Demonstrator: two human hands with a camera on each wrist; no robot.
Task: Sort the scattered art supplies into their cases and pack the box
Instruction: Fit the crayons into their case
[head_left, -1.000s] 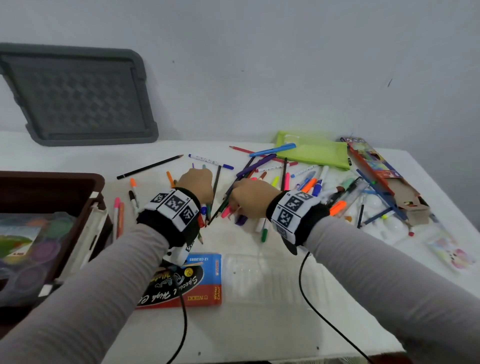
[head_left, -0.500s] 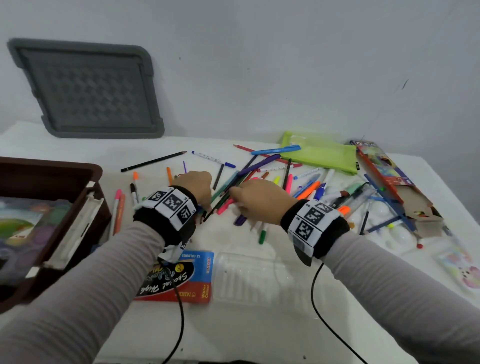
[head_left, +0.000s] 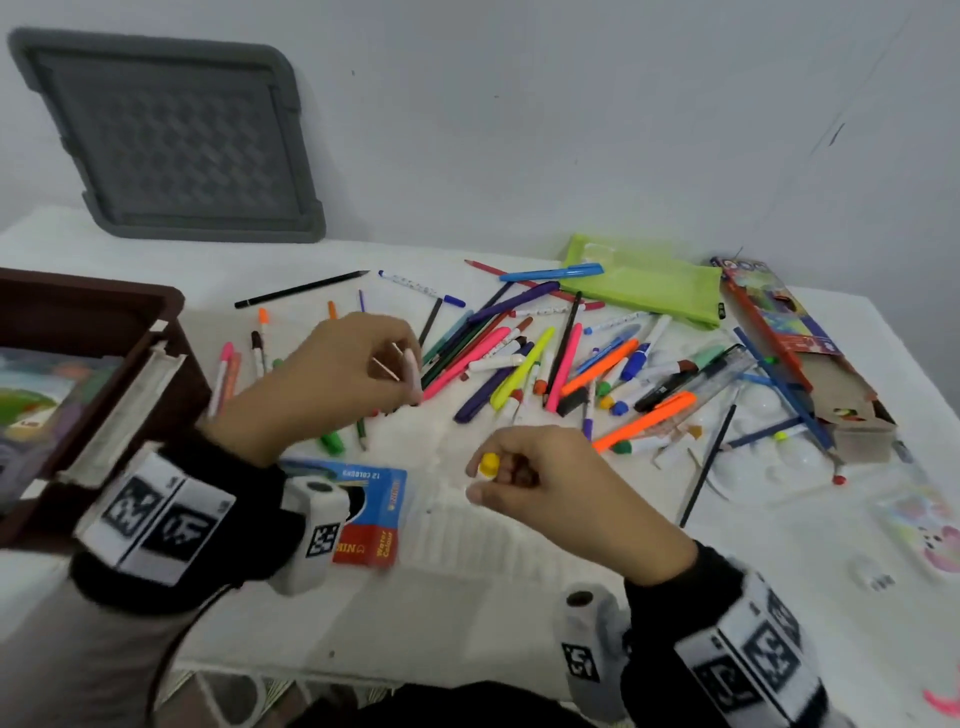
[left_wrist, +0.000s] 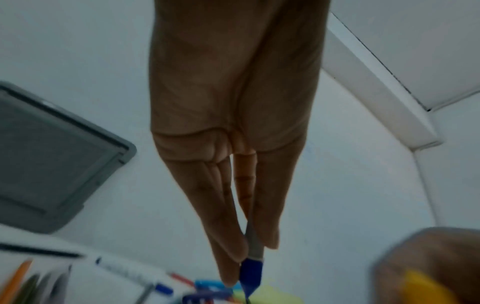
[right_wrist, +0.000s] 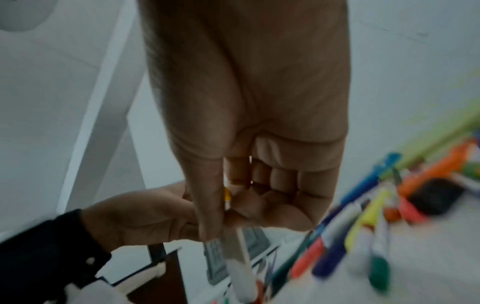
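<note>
Both hands lifted off the pile since earlier: left hand (head_left: 332, 374) pinches blue-capped marker (left_wrist: 250, 271), right hand (head_left: 550, 478) grips yellow-capped markers (head_left: 489, 464). Marker pile (head_left: 545, 364) beyond hands on white tabletop (head_left: 467, 613); brown box (head_left: 88, 312) left.

We see the pile of pens (head_left: 524, 358) spread mid-tabletop (head_left: 467, 613), the pencil pouch (head_left: 644, 283) behind it, a carton (head_left: 810, 364) at its right, the storage box (head_left: 67, 322) far left, and a lid (head_left: 171, 140) leaning on the wall.
</note>
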